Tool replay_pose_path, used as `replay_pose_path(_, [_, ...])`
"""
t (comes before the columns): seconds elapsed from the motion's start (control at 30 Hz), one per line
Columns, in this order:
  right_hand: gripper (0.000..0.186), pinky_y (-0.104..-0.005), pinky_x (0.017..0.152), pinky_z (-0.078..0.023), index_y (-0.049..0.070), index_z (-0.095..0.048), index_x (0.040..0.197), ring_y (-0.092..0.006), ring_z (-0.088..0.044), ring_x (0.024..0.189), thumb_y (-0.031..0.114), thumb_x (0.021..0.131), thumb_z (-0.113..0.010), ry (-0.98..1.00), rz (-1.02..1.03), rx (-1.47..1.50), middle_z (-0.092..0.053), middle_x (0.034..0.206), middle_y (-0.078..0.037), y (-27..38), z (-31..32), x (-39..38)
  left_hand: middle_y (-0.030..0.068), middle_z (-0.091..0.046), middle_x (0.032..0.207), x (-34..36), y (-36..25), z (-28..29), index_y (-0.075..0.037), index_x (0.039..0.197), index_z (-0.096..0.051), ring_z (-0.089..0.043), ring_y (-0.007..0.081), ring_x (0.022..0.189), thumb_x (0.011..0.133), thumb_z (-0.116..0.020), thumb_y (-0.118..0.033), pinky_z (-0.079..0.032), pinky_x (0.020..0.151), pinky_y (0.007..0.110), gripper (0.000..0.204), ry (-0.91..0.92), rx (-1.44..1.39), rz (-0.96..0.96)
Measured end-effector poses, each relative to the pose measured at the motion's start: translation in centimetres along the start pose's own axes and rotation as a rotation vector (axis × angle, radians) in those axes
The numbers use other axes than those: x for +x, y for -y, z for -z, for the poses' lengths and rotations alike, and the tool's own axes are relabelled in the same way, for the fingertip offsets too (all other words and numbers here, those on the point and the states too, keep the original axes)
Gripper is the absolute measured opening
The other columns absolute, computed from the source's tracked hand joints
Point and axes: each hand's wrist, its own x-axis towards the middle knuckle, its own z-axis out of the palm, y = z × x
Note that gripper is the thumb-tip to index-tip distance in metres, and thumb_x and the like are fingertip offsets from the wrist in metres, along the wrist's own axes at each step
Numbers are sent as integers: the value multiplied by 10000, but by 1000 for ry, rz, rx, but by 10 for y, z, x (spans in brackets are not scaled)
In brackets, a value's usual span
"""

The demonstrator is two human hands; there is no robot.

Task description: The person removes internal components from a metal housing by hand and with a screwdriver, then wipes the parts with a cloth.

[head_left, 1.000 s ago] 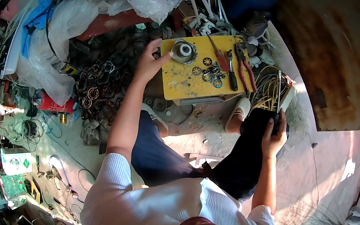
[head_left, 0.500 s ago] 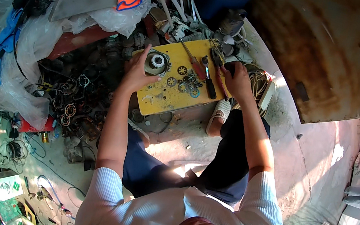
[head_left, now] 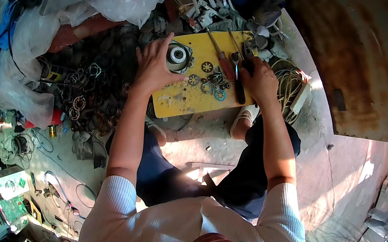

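"What are the hands doing?"

"From where I stand, the left hand [head_left: 154, 65] is spread, fingers and thumb parted around the left side of the housing [head_left: 178, 58], a squarish grey piece. It sits in the curve of that hand, just right of the palm. I can't tell whether the skin touches it."

"And the right hand?"

"The right hand [head_left: 262, 80] is curled, palm down, over a dark handle [head_left: 248, 66]. The fingers hide how tightly, so I can't say whether it grips."

"What lies between them?"

"On the yellow board [head_left: 172, 103], right of the left thumb, there's a dark wheel [head_left: 207, 67], a grey wheel [head_left: 194, 79], a blue ring [head_left: 220, 94] and a clutter of small parts. Nearer the right hand, on its left, lie a red screwdriver [head_left: 227, 68] and a black-handled tool [head_left: 239, 92]."

"How far along does it look?"

"Partway, I'd judge. The wheels and ring are loose, outside the housing, whose round metal centre is in place. Nothing on the board looks joined to it."

"And what's left?"

"The loose pieces remain unsorted, and the screwdriver lies unheld. Whether anything sits inside the housing, I can't see."
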Motion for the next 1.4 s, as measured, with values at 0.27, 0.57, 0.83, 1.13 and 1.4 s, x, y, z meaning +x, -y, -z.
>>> replay_pose_path(0.27, [357,-428,783,-544,90,-673,1136,-343,-688,921,301,848,-669,5,-9,119,-708,1004,-140,13,-1,2,159,-449,1313,-7,-13,-19,-252,1573,-166,-438,375,1287,629,-885,-421,-193,1095,728,1199,-111,85,85])
replay_pose_path(0.57, [303,-375,787,-539,77,-665,1184,-296,-681,901,174,897,-663,-50,113,385,-678,979,-134,29,-1,-1,180,-500,1367,-6,-24,-10,-198,1553,-231,-456,369,1300,620,-881,-374,-227,1129,641,1150,-210,-136,24])
replay_pose_path(0.83, [385,-264,802,-523,65,-645,1270,-134,-630,917,135,899,-722,244,315,671,-619,1075,-63,52,17,-8,223,-563,1307,-8,-48,-5,-69,1513,-257,-579,289,1201,700,-882,-321,-461,1003,379,1056,-23,-833,69])
replay_pose_path(1.13, [213,-243,738,-507,19,-700,1095,-80,-583,834,157,934,-705,338,129,982,-628,926,12,32,2,-2,278,-639,1146,6,-43,-30,32,1415,-353,-644,341,1088,749,-761,-637,-499,919,397,1029,91,-898,202])
replay_pose_path(1.4, [370,-212,682,-471,71,-665,1199,-46,-564,765,351,958,-674,496,-7,1057,-630,871,47,36,13,-3,303,-639,1136,7,-50,-27,11,1416,-353,-631,414,1103,788,-586,-772,-484,933,434,1030,132,-647,216])
